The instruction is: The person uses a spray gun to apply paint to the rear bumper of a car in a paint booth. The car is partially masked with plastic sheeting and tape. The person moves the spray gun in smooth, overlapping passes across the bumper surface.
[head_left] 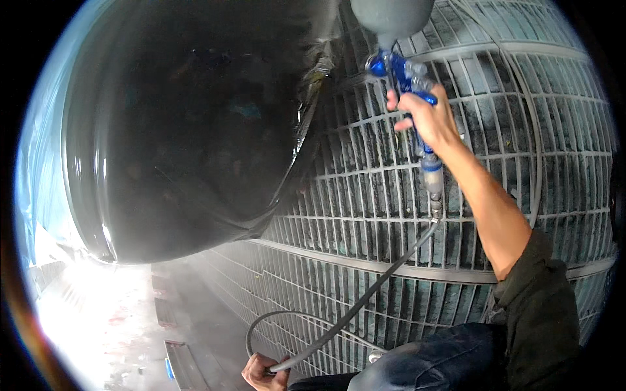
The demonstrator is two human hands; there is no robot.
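My right hand (424, 117) is wrapped round the grip of a blue spray gun (401, 75), with a rounded grey cup (391, 16) on top. A grey air hose (365, 298) runs down from the fitting under the gun's handle. Low in the view, my left hand (267, 373) is closed round that hose, which loops beside it. To the left of the gun stands a large glossy black panel (189, 137), curved at its lower edge. Crinkled clear film (303, 124) runs along the panel's right edge. The gun is apart from the panel.
Metal floor grating (391, 228) with dusty filter material beneath spreads under me. A second hose (525, 98) lies across it at right. Translucent blue sheeting (39, 176) hangs at far left. Bright glare and haze cover the lower left, near a grey slatted piece (186, 365).
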